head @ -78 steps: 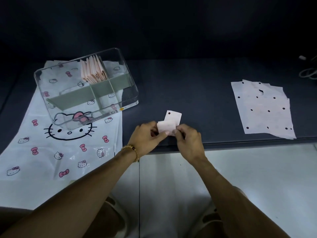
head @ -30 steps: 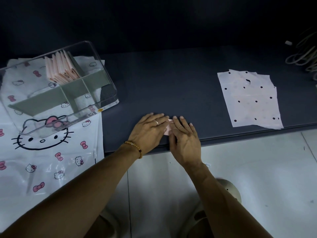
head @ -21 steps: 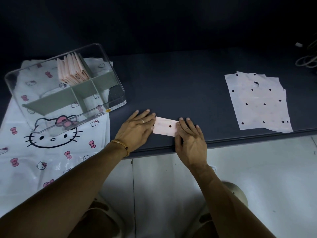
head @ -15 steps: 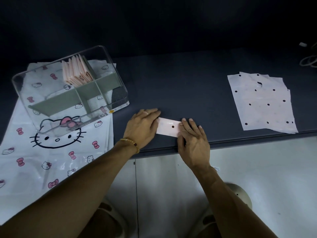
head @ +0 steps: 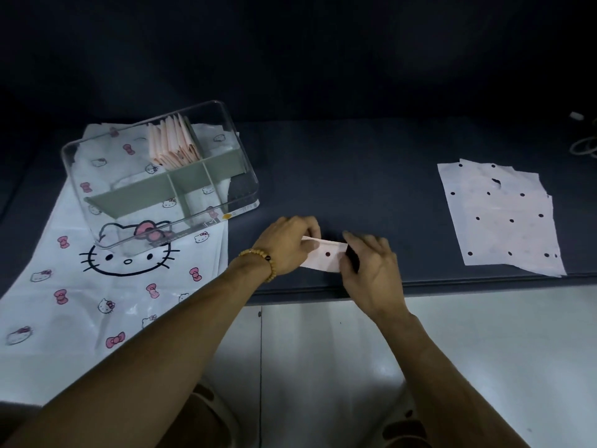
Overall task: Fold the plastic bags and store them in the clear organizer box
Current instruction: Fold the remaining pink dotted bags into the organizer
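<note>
Near the centre of the frame, just above the front edge of the dark worktop (head: 371,163), a folded pink bag (head: 326,256) with one black dot showing is held as a narrow strip between both hands; the left hand (head: 287,245) has its fingers curled over the strip's left end, pinching it, with a beaded bracelet (head: 260,258) on the wrist; the right hand (head: 371,270) takes the right end, fingers bent round it and thumb near the lower edge, pinching it as well; whether the strip touches the worktop or is lifted just clear of it cannot be told.

In the upper left of the frame stands the clear organizer box (head: 239,150), split by grey-green dividers (head: 181,185) into compartments; a row of folded pink bags (head: 172,143) stands on edge in the far middle compartment, leaning against one another; the other compartments show only the printed sheet through the clear floor.

The box rests on a large white cartoon-cat bag (head: 97,286) with pink bows, spread flat across the left of the frame and hanging over the worktop's front edge.

At the right of the frame, well apart from the hands, lies a flat stack of unfolded pink dotted bags (head: 504,221), its near edge close to the worktop's front edge; pale cables (head: 584,147) lie at the far right edge; below the worktop a light tiled floor (head: 484,350) shows.
</note>
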The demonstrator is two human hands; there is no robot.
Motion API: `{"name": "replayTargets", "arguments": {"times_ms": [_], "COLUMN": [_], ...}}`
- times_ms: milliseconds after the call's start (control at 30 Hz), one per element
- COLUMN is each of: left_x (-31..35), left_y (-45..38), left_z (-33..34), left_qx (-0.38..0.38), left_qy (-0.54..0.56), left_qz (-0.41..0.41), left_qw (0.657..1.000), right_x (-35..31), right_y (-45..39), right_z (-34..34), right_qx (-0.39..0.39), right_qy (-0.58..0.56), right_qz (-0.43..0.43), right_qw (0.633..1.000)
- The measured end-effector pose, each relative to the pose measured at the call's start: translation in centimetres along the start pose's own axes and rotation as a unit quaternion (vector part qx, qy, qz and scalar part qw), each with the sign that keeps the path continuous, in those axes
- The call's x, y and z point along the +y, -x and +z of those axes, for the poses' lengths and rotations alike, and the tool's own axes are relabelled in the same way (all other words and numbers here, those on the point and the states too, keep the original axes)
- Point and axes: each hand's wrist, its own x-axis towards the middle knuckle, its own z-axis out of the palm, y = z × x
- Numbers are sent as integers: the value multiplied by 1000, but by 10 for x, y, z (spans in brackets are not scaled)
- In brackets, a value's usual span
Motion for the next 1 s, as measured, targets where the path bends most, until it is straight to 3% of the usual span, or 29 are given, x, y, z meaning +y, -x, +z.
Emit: {"name": "replayTargets", "arguments": {"times_ms": [67,167,233,333,433,633,733,900,1000], "left_x": [-8,-22,-31,-55,-92,-128,-135,-139,-139], "left_y": [16,37,48,63,82,91,90,89,89], "left_z": [-17,-44,-59,-78,-96,-98,-94,-93,-92], "left_qx": [21,75,135,287,403,297,284,279,283], "left_qy": [42,119,184,226,143,21,13,7,4], "left_qz": [4,-6,-23,-87,-165,-186,-183,-174,-174], "left_qw": [999,990,973,927,889,936,941,945,943], "right_x": [-23,-63,-89,-127,-164,-217,-221,-219,-225], "right_y": [-11,-27,-36,-50,-65,-93,-100,-100,-89], "right_z": [-10,-19,-19,-14,-1,37,51,60,70], "right_qx": [-4,-88,-108,-84,-45,-32,-20,26,-24], "right_qy": [13,12,-27,-76,-141,-202,-124,-17,2], "right_qz": [-65,-122,-115,-76,-45,43,60,4,-81], "right_qw": [998,989,987,991,988,978,990,999,996]}}
